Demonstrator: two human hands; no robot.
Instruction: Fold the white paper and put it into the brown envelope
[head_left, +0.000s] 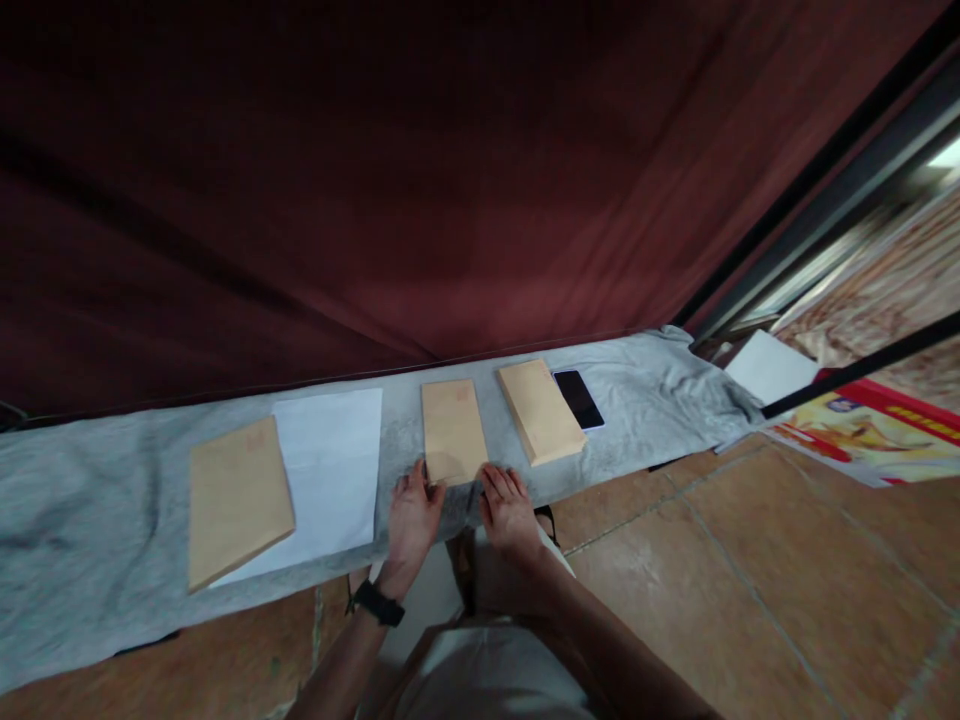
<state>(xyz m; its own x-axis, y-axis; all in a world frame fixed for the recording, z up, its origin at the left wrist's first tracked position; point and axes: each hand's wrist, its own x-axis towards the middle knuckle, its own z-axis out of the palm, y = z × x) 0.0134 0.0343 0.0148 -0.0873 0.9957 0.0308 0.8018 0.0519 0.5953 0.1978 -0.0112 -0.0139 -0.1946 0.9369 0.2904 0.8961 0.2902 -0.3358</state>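
A brown envelope (pixel 452 428) lies flat on the grey cloth (pixel 97 520) in front of me. My left hand (pixel 412 518), with a black watch on its wrist, touches the envelope's near left corner with spread fingers. My right hand (pixel 508 507) lies flat on the cloth at the envelope's near right corner, fingers stretched out. Neither hand holds anything.
A stack of brown envelopes (pixel 540 410) and a black phone (pixel 578 398) lie to the right. A white sheet (pixel 330 465) and a larger brown envelope (pixel 236 497) lie to the left. A dark red curtain (pixel 375 180) hangs behind. Tiled floor (pixel 750 580), white paper (pixel 769 366) and a colourful poster (pixel 862 430) are at right.
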